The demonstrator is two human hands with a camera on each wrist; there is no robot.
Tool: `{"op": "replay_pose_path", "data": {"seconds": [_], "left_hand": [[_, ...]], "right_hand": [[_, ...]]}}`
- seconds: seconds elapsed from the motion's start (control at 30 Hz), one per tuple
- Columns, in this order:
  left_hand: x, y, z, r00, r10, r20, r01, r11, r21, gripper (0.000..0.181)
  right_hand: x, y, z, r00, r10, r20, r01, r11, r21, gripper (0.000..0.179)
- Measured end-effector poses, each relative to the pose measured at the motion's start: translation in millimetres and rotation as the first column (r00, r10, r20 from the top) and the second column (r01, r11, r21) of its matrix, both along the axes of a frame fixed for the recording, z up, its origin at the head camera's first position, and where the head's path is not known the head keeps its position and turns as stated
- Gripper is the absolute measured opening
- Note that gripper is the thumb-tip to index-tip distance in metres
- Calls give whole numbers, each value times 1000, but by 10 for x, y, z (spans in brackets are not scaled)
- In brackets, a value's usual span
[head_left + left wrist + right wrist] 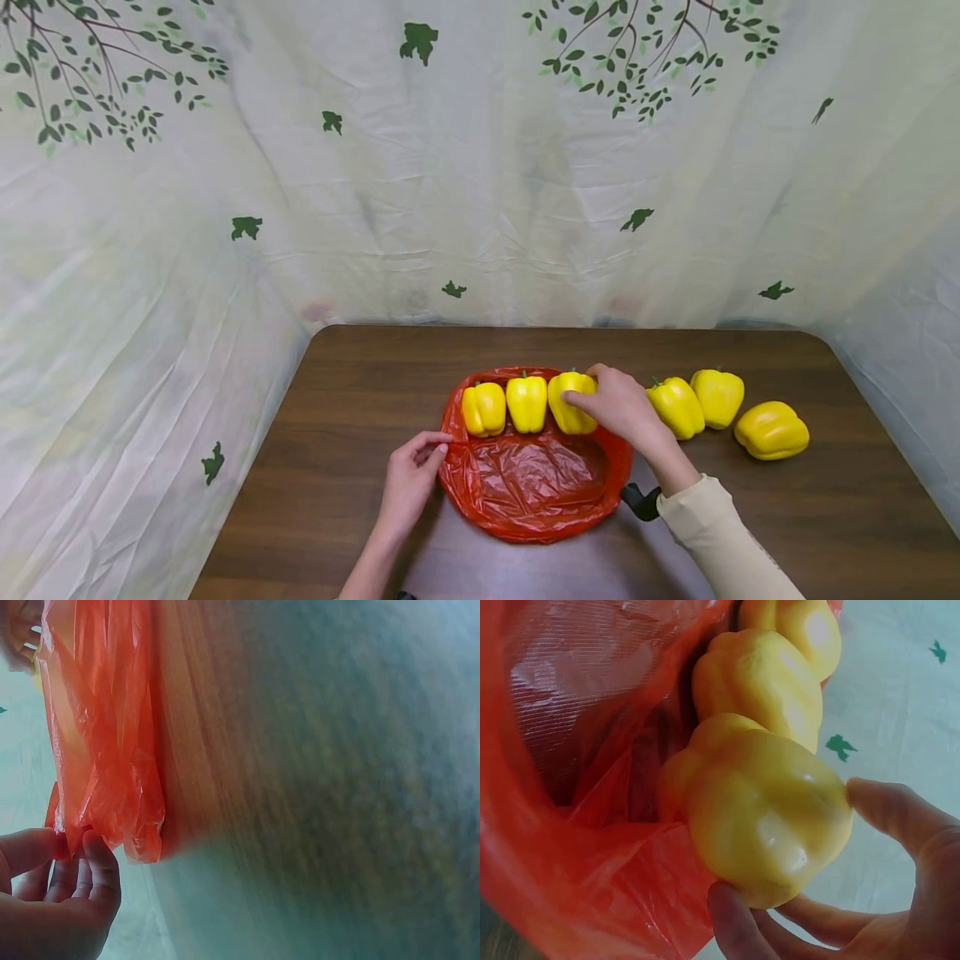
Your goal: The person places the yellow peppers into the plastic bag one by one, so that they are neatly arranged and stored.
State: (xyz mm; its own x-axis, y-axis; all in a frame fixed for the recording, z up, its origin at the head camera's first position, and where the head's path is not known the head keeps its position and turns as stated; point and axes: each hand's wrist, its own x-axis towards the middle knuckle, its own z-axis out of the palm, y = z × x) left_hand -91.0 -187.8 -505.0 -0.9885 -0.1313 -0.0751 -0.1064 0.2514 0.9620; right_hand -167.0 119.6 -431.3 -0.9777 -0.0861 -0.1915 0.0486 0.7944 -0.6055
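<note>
A red plastic bag [540, 475] lies spread open in an oval on the table, its rim standing up all round. My left hand [412, 475] pinches the bag's left edge between thumb and fingers, as the left wrist view shows with the red film [97, 750] gathered at the fingertips. Three yellow bell peppers stand in a row along the bag's far side: a left one [483, 409], a middle one [527, 404] and a right one [572, 403]. Around the right bell pepper [765, 810] curl the thumb and fingers of my right hand [618, 404].
To the right of the bag, three more yellow bell peppers [717, 398] sit on the brown wooden table [360, 375], one lying on its side [772, 431]. A pale cloth with printed leaves [480, 183] hangs behind the table. A black wrist strap [640, 502] shows at the right sleeve.
</note>
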Motion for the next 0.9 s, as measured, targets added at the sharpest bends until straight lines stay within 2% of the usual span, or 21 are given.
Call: {"op": "replay_pose_path", "data": {"seconds": [0.2,0.43,0.63,0.9], "left_hand": [[3,10,-1,1000,0,-6,0,1000,-3,15],[26,22,-5,1000,7,-30,-8,1000,-12,15],[20,23,-18,999,4,-38,-5,1000,-14,15],[21,32,-11,1000,13,7,-13,1000,-25,15]], "right_hand": [[-55,-58,-52,999,-32,-11,32,999,38,64],[-47,-109,-139,995,-96,-13,96,995,8,66],[-37,-100,-193,993,-120,-11,120,993,-13,63],[-20,-64,-254,992,-128,-17,127,990,-69,61]]}}
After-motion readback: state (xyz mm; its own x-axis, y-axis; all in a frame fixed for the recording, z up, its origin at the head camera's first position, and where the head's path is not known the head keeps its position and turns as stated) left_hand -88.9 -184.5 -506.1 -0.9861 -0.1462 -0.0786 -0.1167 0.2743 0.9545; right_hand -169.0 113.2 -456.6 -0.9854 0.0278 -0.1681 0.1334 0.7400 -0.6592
